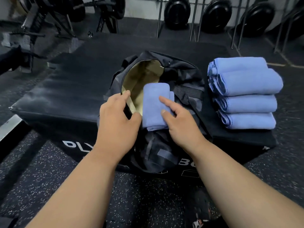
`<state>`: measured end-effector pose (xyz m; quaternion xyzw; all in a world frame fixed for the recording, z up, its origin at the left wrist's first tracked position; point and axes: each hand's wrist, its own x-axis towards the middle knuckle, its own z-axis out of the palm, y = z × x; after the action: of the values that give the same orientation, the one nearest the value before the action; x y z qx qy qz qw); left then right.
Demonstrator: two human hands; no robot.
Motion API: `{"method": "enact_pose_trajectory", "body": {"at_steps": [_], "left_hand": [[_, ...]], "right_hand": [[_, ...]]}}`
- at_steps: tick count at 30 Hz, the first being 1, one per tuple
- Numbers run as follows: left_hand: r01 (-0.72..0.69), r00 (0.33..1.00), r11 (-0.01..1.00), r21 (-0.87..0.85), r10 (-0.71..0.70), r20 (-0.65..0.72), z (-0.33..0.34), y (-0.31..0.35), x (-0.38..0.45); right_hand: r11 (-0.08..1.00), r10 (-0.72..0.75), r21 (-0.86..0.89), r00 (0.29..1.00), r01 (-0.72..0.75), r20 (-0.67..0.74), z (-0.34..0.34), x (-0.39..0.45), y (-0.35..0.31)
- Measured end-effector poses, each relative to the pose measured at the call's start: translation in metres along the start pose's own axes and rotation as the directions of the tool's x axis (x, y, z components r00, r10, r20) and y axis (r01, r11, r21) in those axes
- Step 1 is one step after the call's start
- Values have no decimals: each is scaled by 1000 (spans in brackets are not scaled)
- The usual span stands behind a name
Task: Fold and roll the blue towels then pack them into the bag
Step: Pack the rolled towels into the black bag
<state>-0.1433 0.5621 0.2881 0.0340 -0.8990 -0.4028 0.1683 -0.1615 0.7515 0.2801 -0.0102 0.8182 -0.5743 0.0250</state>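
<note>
A black duffel bag (pixel 172 74) lies on a black padded plyo box (pixel 65 89), its zip opening spread to show a tan lining (pixel 141 74). One rolled blue towel (pixel 156 104) rests at the near right edge of that opening, partly over the lining and partly over the bag's dark fabric. Its long axis runs away from the person, tilted slightly to the right at the far end; the far end points into the bag's mouth and the near end points back toward the person. The right hand (pixel 181 124) rests on the towel's right side, index finger extended along the top of the roll and thumb pressed against its near face; the other fingers are hidden from view. The left hand (pixel 116 116) is at the bag's near left rim, fingers straight over the edge of the opening and thumb touching the towel's left side. The two hands stand apart, one on each side of the roll. To the right of the bag, on the same box, four further rolled blue towels (pixel 246 92) lie stacked, their long axes running left to right, spiral ends facing the bag. Weight plates (pixel 177 12) stand in racks along the far wall. The floor (pixel 49 170) is speckled rubber.
</note>
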Motion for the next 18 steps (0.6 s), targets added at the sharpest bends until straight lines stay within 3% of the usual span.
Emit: {"method": "enact_pose_trajectory", "body": {"at_steps": [5, 10, 14, 18], "left_hand": [[-20, 999, 997, -77, 17, -46, -18, -7, 15], [-78, 996, 996, -45, 76, -47, -32, -16, 26], [-115, 993, 992, -54, 116, 9, -30, -15, 25], [-112, 993, 993, -31, 113, 44, -31, -20, 25]], "right_hand": [[998, -27, -58, 1000, 26, -12, 20, 19, -20], [975, -105, -196, 994, 100, -14, 52, 65, -46], [941, 17, -337, 1000, -18, -8, 67, 102, -45], [942, 120, -313, 992, -124, -31, 68, 126, -28]]}}
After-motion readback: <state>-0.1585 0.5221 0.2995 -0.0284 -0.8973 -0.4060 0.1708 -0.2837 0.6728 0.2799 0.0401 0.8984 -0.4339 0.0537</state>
